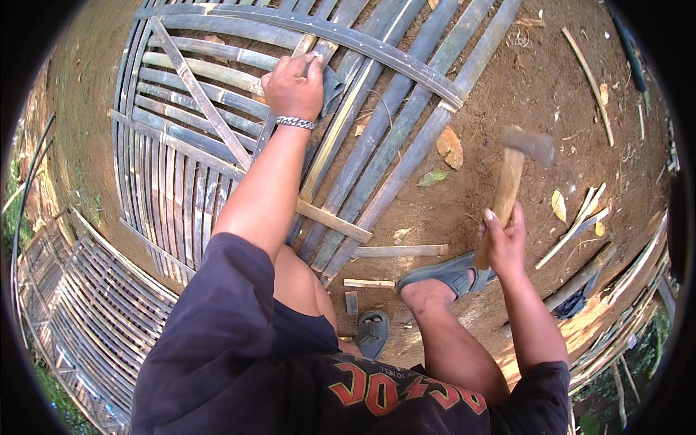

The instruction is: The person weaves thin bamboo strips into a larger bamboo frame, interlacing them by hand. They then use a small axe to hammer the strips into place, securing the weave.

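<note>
Hatchet (509, 172) and bamboo panel (415, 154), seen from above. The hatchet is raised over bare soil to the right of the panel and apart from it, its metal head uppermost and slightly blurred. Your right hand (505, 241) grasps the lower part of its wooden handle, fingers wrapped around and thumb lying along the wood. The tool should feel head-heavy and rigid; a hold low on the handle favours the swing, one nearer the head favours control. Smooth wood may slip in a damp palm.

The panel lies before you and to your left. Your left hand (293, 88), with a chain bracelet (295, 122) at the wrist, rests on its slats; the fingertips are hidden, so you cannot tell whether they grip or merely press. Expect the split bamboo to be light, springy and slick along the grain, liable to split, with sharp edges; hold it best where slats meet the curved cross strip (366, 45) or the short crosspiece (333, 220).

Farther out lie a loose wooden strip (400, 251), near your sandal (428, 271), a dry leaf (450, 148) and, at lower left, a second slatted panel (109, 297).
</note>
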`<action>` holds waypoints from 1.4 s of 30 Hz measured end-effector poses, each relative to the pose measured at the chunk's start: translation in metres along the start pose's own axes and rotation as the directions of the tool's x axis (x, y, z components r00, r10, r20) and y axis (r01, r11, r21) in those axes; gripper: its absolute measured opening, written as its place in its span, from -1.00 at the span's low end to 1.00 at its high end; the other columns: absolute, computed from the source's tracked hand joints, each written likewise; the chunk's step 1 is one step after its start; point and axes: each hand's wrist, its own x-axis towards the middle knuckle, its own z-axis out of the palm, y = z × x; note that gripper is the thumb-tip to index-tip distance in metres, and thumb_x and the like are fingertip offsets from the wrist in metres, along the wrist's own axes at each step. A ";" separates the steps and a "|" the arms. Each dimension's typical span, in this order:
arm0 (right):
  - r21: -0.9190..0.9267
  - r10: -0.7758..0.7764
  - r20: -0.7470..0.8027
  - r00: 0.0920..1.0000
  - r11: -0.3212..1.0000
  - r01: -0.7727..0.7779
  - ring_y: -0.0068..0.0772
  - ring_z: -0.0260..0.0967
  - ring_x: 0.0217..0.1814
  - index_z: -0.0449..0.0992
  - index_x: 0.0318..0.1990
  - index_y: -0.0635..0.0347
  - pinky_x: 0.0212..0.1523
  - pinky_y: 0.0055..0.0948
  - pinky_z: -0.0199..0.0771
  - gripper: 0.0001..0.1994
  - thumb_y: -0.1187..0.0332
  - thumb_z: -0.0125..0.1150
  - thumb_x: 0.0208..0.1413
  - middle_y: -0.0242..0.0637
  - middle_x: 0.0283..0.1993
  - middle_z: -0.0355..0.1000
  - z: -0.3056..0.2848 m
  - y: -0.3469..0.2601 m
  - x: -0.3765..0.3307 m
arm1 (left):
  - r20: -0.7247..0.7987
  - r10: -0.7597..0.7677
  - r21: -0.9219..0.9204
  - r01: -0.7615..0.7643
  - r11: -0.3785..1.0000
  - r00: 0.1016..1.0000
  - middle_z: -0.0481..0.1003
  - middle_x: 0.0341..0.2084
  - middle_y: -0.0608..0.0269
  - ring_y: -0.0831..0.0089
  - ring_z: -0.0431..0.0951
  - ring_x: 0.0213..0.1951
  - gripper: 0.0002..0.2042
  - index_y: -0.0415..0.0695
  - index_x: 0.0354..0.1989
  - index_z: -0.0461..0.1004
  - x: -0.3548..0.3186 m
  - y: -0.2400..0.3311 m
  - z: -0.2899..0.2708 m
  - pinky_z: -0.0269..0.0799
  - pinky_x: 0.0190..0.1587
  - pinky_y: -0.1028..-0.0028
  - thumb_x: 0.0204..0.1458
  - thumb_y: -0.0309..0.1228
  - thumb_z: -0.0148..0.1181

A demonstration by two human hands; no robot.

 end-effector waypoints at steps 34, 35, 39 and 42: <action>0.075 -0.067 0.530 0.845 0.997 0.032 0.29 0.43 0.10 0.25 0.29 0.36 0.11 0.01 0.42 -0.51 0.36 0.13 0.26 0.22 0.04 0.44 0.139 0.023 0.017 | -0.042 -0.187 -0.131 0.180 0.975 0.981 0.64 -0.33 0.18 0.47 0.60 -0.30 -0.86 -0.30 -0.22 0.65 -0.002 0.005 0.007 0.52 -0.19 0.46 0.16 -0.46 0.37; 0.061 -0.068 0.532 0.844 0.997 0.042 0.28 0.43 0.09 0.25 0.29 0.35 0.10 0.01 0.42 -0.51 0.36 0.13 0.26 0.21 0.03 0.44 0.138 0.020 0.017 | -0.051 -0.187 -0.180 0.175 0.968 0.981 0.65 -0.33 0.18 0.48 0.60 -0.31 -0.87 -0.29 -0.23 0.65 -0.001 0.005 0.007 0.53 -0.20 0.47 0.15 -0.47 0.39; 0.004 -0.043 0.546 0.837 0.999 0.048 0.27 0.45 0.06 0.27 0.28 0.31 0.06 0.00 0.44 -0.53 0.37 0.13 0.26 0.18 0.01 0.44 0.140 0.017 0.017 | -0.027 -0.230 -0.111 0.226 0.968 0.973 0.61 -0.32 0.24 0.55 0.55 -0.31 -0.83 -0.31 -0.16 0.62 -0.005 0.009 0.005 0.49 -0.18 0.52 0.18 -0.46 0.37; -0.036 -0.058 0.534 0.844 0.995 0.091 0.27 0.45 0.03 0.28 0.26 0.30 0.04 -0.01 0.44 -0.55 0.38 0.12 0.26 0.18 -0.01 0.43 0.147 0.012 0.013 | -0.012 -0.177 -0.127 0.174 0.976 0.984 0.60 -0.35 0.21 0.48 0.55 -0.31 -0.87 -0.27 -0.22 0.65 -0.002 0.003 0.004 0.47 -0.19 0.49 0.16 -0.46 0.38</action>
